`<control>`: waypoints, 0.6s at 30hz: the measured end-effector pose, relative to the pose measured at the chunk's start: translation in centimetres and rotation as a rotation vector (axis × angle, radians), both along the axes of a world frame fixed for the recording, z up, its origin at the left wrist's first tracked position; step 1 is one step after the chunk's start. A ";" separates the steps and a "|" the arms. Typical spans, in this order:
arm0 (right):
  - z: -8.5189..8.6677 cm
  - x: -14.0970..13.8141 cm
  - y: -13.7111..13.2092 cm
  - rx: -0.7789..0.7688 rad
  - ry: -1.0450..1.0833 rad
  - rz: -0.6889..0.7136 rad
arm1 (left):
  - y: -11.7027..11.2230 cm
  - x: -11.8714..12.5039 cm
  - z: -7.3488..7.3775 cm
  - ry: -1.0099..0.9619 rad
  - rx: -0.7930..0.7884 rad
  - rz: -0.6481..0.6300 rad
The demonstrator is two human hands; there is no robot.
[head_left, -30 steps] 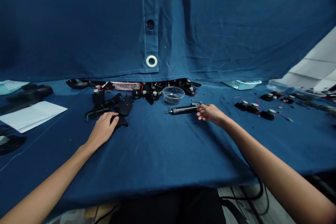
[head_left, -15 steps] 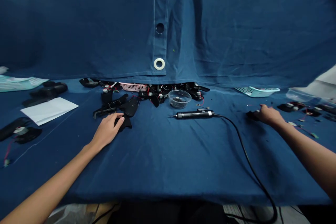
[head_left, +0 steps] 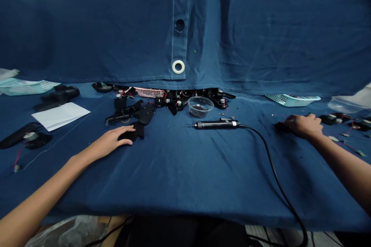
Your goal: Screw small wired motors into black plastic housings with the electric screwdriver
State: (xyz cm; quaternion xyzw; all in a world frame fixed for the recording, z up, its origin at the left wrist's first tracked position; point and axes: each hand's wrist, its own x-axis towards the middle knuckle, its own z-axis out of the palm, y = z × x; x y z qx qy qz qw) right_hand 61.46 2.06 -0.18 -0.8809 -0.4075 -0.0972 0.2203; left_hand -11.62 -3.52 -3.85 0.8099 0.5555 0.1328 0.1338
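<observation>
My left hand (head_left: pixel 117 139) lies at the left middle of the cloth, fingers stretched and thumb apart. Its fingertips rest on a black plastic part (head_left: pixel 138 130) with a notched edge. On the right, my right hand (head_left: pixel 304 125) has its fingers closed on a small dark plastic part (head_left: pixel 281 126), low over the cloth; the hand covers much of it. Between the hands lies a black electric screwdriver (head_left: pixel 217 124), its bit pointing left. Behind the screwdriver stands a clear round tub (head_left: pixel 200 107) with small dark screws inside.
More black plastic pieces (head_left: pixel 124 112) and a pink basket (head_left: pixel 150 92) sit at the back. A white paper (head_left: pixel 62 115) lies left. Turquoise baskets (head_left: pixel 298 101) stand at both sides. Wired parts (head_left: pixel 336 119) lie far right. The screwdriver's cable (head_left: pixel 269 158) curves over the front edge.
My left hand has drawn back left, its fingers straighter on the black part. My right hand has turned, still at the dark part. The view has shifted slightly.
</observation>
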 end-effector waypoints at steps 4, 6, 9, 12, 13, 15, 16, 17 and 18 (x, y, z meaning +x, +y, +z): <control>0.0 -1.3 -0.4 0.045 -0.044 0.008 | 0.1 -1.3 0.4 0.002 -0.029 -0.039; 0.2 -2.2 -0.5 0.142 -0.081 0.002 | 0.0 -1.5 0.7 0.044 -0.040 -0.046; 1.2 -3.8 -0.4 0.309 -0.134 0.007 | -0.4 -1.5 1.2 0.139 -0.062 -0.037; 2.7 -6.6 -0.9 0.421 -0.155 0.059 | -0.5 -1.7 1.8 0.235 -0.107 -0.005; 3.1 -8.1 -1.4 0.447 -0.155 0.107 | -0.5 -1.8 2.0 0.262 -0.127 0.008; 3.7 -11.9 -3.2 0.518 -0.091 0.341 | -0.4 -2.1 2.3 0.291 -0.125 0.010; 3.6 -14.3 -4.3 0.519 -0.046 0.476 | -0.3 -2.2 2.5 0.292 -0.100 -0.006; 3.4 -16.7 -5.6 0.488 -0.011 0.592 | -0.2 -2.3 2.6 0.286 -0.068 -0.032; 2.9 -19.3 -7.0 0.431 0.037 0.724 | -0.1 -2.3 2.7 0.276 -0.043 -0.063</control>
